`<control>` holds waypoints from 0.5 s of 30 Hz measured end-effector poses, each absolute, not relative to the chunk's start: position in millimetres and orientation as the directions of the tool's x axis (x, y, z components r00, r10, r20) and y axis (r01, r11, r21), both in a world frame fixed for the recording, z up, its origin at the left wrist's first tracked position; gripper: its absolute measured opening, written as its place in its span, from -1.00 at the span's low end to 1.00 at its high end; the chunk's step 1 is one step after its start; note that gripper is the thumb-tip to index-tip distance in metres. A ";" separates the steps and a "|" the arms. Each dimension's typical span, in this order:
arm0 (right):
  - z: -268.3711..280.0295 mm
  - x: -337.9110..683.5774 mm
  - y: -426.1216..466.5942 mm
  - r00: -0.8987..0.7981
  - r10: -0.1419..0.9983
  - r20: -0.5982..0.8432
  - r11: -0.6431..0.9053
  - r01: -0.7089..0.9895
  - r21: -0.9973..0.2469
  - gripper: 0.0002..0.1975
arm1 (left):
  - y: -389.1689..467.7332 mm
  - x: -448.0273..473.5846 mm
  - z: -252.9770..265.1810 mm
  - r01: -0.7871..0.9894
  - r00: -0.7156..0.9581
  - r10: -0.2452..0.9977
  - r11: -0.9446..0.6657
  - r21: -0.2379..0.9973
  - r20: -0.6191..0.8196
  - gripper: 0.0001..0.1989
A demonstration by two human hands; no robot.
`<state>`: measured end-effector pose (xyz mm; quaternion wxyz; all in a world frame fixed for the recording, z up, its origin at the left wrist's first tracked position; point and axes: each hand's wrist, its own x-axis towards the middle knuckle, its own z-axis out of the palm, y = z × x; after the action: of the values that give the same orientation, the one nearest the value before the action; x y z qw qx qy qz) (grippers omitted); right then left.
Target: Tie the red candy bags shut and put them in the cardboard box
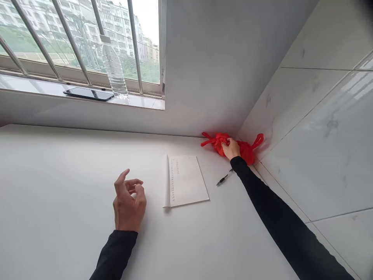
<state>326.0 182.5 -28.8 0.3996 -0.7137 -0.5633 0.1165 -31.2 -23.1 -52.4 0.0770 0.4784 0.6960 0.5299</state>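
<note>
The left hand (128,204) hovers loosely curled and empty over the white table (58,186); the right hand (231,149) grips a red plastic bag (246,151) in the far corner, likely light, soft, crinkly, best grasped by its bunched middle or handles

A crumpled red plastic bag (246,149) lies bunched in the far right corner of the white surface (58,175), against the tiled wall. Its looped handles stick out left and right, one resting against the tiles.
</note>
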 end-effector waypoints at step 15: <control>-4.7 263.0 -102.6 -0.524 0.826 0.208 0.478 0.456 -0.751 -0.69 | -136.0 -2.7 -13.4 0.752 0.004 0.846 -0.354 0.556 0.533 -0.51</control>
<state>263.0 -102.6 -4.7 0.2859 -0.3954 -0.8107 0.3236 -2.7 -136.0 -13.4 0.0554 0.7062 0.5657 0.4221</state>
